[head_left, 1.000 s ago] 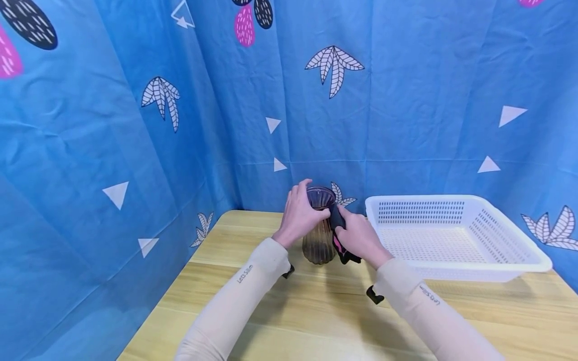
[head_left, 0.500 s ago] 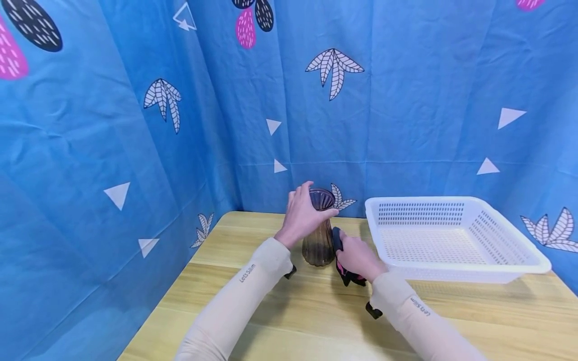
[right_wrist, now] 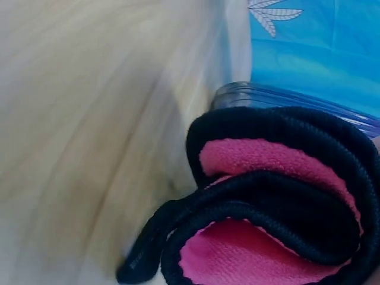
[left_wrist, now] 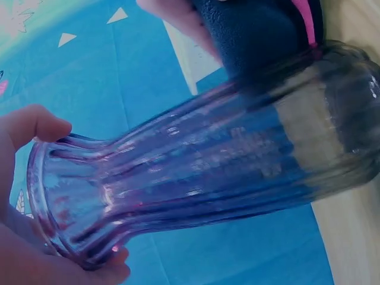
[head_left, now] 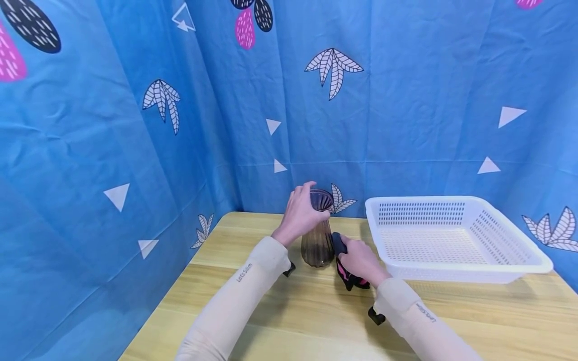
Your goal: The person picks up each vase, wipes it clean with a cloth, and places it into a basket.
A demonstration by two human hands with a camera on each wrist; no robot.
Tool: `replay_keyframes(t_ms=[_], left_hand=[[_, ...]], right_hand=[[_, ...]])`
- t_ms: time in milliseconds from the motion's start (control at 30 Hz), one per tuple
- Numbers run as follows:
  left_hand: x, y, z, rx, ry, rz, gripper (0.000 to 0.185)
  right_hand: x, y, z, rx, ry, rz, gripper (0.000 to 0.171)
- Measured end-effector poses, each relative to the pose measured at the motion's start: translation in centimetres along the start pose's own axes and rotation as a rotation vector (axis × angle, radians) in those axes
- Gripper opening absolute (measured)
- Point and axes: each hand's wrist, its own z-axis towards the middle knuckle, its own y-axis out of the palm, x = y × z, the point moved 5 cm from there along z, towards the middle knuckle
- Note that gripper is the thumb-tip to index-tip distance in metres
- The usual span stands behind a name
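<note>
Right hand (head_left: 358, 259) is sitting a fair bit lower beside the vase (head_left: 317, 248) than a second ago, and the black-and-pink cloth (right_wrist: 267, 193) is dropping with it, from up top to the lower half. Meanwhile the left hand (head_left: 300, 213) is tucking its thumb (head_left: 322, 216) back in after poking it out past the glass half a second ago.

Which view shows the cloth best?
Right wrist: the cloth fills much of the frame, pink folds and dark edging clear. Head shows it small, partly covered by the right hand. Left wrist catches only dark fabric and a pink strip, cropped, beside the glass vase.
</note>
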Motion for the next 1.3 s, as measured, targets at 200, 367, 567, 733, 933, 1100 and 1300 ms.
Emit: replay_keyframes(t_ms=[200, 367, 567, 733, 933, 1100, 1300], left_hand=[[0.5, -0.1, 0.0, -0.033, 0.014, 0.046, 0.088], [0.8, -0.1, 0.1, -0.035, 0.022, 0.045, 0.090], [0.8, 0.5, 0.0, -0.022, 0.022, 0.007, 0.091], [0.6, 0.7, 0.0, -0.004, 0.013, -0.037, 0.084], [0.3, 0.5, -0.2, 0.016, -0.040, -0.006, 0.088], [0.5, -0.3, -0.2, 0.029, -0.039, 0.088, 0.090], [0.6, -0.5, 0.1, -0.069, -0.026, 0.029, 0.085]], right_hand=[[-1.9, -2.6, 0.0, 0.087, -0.049, 0.056, 0.066], [-3.7, -4.7, 0.3, 0.127, -0.092, 0.093, 0.066], [-4.3, -5.2, 0.2, 0.148, -0.087, 0.079, 0.065], [-3.5, -3.7, 0.0, 0.106, -0.055, 0.041, 0.068], [-1.8, -1.8, 0.2, 0.096, -0.032, 0.004, 0.067], [-0.6, -0.3, 0.2, 0.064, -0.016, 0.039, 0.067], [0.7, 1.1, -0.1, 0.019, 0.023, 0.046, 0.066]])
